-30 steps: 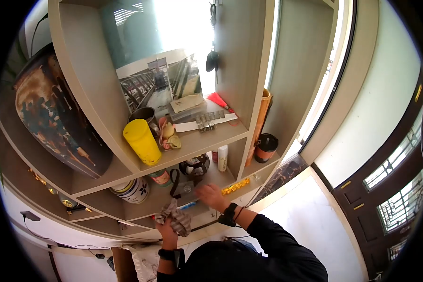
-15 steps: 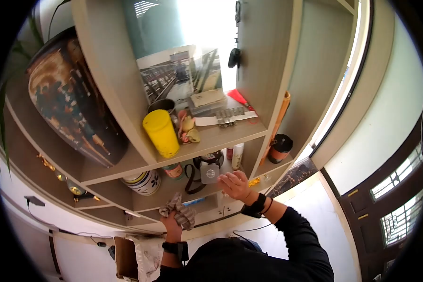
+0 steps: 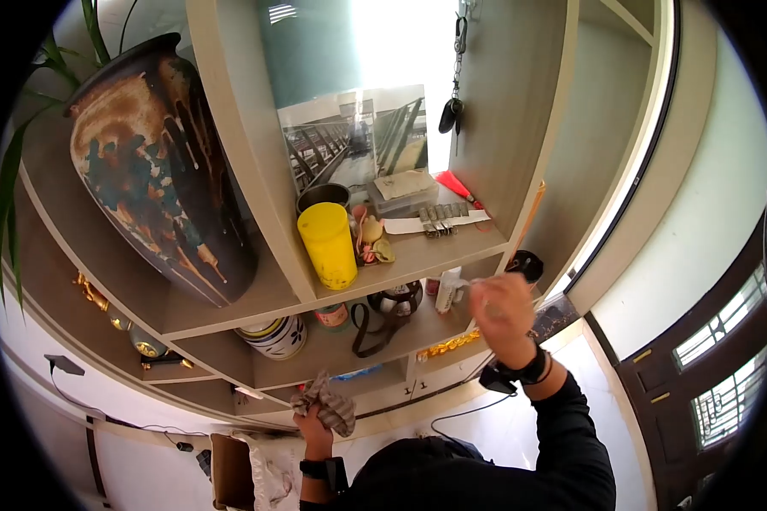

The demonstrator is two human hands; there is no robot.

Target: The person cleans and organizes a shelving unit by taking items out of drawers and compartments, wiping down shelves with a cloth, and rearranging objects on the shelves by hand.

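Note:
My left hand [image 3: 312,423] is closed round a crumpled brown-and-white checked cloth [image 3: 332,410], below the lower shelf. My right hand [image 3: 504,317] is raised at the right end of the shelf unit and smeared by motion. At its fingertips a pale grey edge shows, apparently the flat grey square piece held there earlier. Just left of these fingers stands a white spray-type bottle [image 3: 446,291]. Further left on the lower shelf are a dark round object [image 3: 398,300] with a black strap [image 3: 368,339], a pinkish-green tin [image 3: 332,317] and a patterned white pot [image 3: 274,336].
On the shelf above stand a yellow canister [image 3: 327,247], a metal cup [image 3: 322,198], small figurines [image 3: 371,234] and a clear box [image 3: 403,194]. A tall glazed vase [image 3: 158,179] fills the left compartment. Keys [image 3: 452,115] hang at right. An open cardboard box [image 3: 232,473] is on the floor.
My right hand has moved right and up, away from the shelf's middle, and the grey square piece has left that spot. My left hand still grips the cloth. The view has shifted slightly.

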